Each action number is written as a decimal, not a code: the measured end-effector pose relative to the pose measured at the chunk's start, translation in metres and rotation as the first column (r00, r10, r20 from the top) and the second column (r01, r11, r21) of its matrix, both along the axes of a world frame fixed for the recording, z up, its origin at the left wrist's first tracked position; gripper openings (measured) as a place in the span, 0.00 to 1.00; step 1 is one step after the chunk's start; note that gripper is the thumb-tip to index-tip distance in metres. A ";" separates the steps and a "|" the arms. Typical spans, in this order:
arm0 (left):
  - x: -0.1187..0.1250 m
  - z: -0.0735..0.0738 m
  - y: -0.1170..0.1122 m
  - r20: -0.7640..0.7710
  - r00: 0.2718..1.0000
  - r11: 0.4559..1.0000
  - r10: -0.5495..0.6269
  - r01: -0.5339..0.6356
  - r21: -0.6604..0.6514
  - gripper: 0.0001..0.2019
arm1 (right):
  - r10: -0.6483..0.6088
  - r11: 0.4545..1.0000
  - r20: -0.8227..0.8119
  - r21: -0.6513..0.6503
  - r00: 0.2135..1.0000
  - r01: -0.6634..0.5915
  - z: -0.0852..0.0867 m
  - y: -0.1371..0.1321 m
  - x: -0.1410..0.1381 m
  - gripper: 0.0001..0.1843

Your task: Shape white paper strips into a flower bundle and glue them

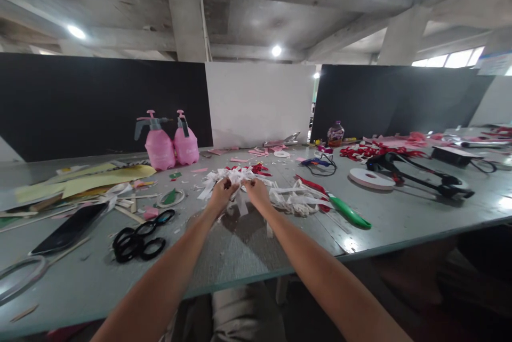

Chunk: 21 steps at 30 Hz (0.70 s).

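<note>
Both hands meet at mid-table, fingers curled onto a cluster of white ribbon strips. Left hand pinches strips at the cluster's near edge; right hand grips strips just beside it, knuckles almost touching the left. Cluster lies directly under and just beyond the fingertips, flat on the grey table. More white ribbon loops trail off to the right of the right hand, touching the cluster. Red ribbon scraps sit just behind it.

Left of the left forearm: two pairs of black scissors, well apart from the hands. Further left a dark phone and yellow paper sheets. Right of the right hand: green-handled tool, near the loops. Two pink spray bottles stand upright behind, toward the back. White tape roll lies flat far right.
</note>
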<state>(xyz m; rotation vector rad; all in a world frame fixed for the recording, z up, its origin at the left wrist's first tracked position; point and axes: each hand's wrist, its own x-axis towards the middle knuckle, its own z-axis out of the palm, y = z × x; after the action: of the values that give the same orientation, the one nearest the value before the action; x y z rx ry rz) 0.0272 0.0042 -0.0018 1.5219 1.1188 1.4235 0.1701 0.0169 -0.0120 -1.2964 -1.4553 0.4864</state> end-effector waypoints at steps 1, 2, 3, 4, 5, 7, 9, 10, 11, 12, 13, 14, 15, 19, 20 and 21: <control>0.000 0.001 -0.001 -0.013 1.000 1.000 0.003 -0.003 0.006 0.21 | -0.054 0.998 0.017 0.029 0.998 0.053 0.003 0.000 0.004 0.16; 0.000 0.003 -0.003 -0.022 1.000 1.000 -0.001 0.001 0.007 0.23 | -0.074 0.995 0.019 0.075 0.997 0.072 0.005 -0.001 0.008 0.17; 0.000 0.004 -0.004 -0.025 1.000 1.000 -0.012 0.012 0.005 0.25 | -0.045 0.991 0.019 0.124 0.999 0.043 0.008 -0.001 0.011 0.17; 0.000 0.005 -0.006 -0.026 0.999 1.000 -0.031 0.031 0.000 0.28 | 0.031 0.986 0.029 0.165 0.999 -0.035 0.011 -0.001 0.014 0.18; 0.000 0.006 -0.007 -0.028 0.998 0.998 -0.056 0.056 -0.006 0.30 | 0.136 0.972 0.055 0.184 0.989 -0.144 0.013 -0.001 0.016 0.17; 0.001 0.007 -0.009 -0.046 0.993 0.994 -0.107 0.106 -0.013 0.32 | 0.336 0.923 0.120 0.156 0.934 -0.352 0.015 0.001 0.017 0.14; 0.001 0.007 -0.009 -0.070 0.990 0.992 -0.125 0.125 -0.005 0.32 | 0.405 0.899 0.131 0.126 0.905 -0.420 0.014 0.003 0.015 0.16; 0.001 0.007 -0.008 -0.078 0.990 0.993 -0.113 0.115 0.010 0.32 | 0.396 0.904 0.104 0.127 0.912 -0.407 0.012 0.005 0.013 0.17; 0.001 0.007 -0.007 -0.081 0.992 0.995 -0.096 0.099 0.029 0.30 | 0.380 0.914 0.055 0.131 0.923 -0.384 0.010 0.006 0.011 0.17; 0.000 0.006 -0.006 -0.083 0.993 0.995 -0.082 0.086 0.043 0.27 | 0.366 0.924 -0.017 0.128 0.931 -0.361 0.008 0.008 0.010 0.18; -0.001 0.005 -0.004 -0.085 0.993 0.996 -0.078 0.082 0.045 0.23 | 0.362 0.930 -0.102 0.113 0.927 -0.351 0.006 0.009 0.008 0.18; -0.002 0.004 -0.002 -0.084 0.993 0.996 -0.080 0.083 0.038 0.20 | 0.368 0.930 -0.194 0.091 0.909 -0.357 0.004 0.010 0.007 0.19; -0.002 0.003 0.000 -0.078 0.993 0.996 -0.084 0.087 0.026 0.17 | 0.376 0.926 -0.285 0.071 0.882 -0.372 0.002 0.011 0.006 0.19; -0.004 -0.003 0.006 0.073 0.997 1.000 -0.023 0.022 0.014 0.15 | 0.389 0.897 -0.525 0.030 0.757 -0.441 -0.001 0.009 0.002 0.21; -0.004 -0.003 0.006 0.112 0.994 1.000 -0.003 0.001 0.016 0.15 | 0.389 0.891 -0.554 0.024 0.736 -0.453 -0.001 0.008 0.001 0.21; -0.003 -0.003 0.006 0.143 0.990 1.000 0.014 -0.017 0.016 0.15 | 0.388 0.886 -0.577 0.018 0.719 -0.463 -0.001 0.007 0.000 0.21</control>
<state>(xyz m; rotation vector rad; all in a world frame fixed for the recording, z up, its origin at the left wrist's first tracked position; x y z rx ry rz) 0.0238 0.0105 -0.0051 1.4020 1.0358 1.5312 0.1700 0.0240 -0.0129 -0.7821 -1.2044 1.1906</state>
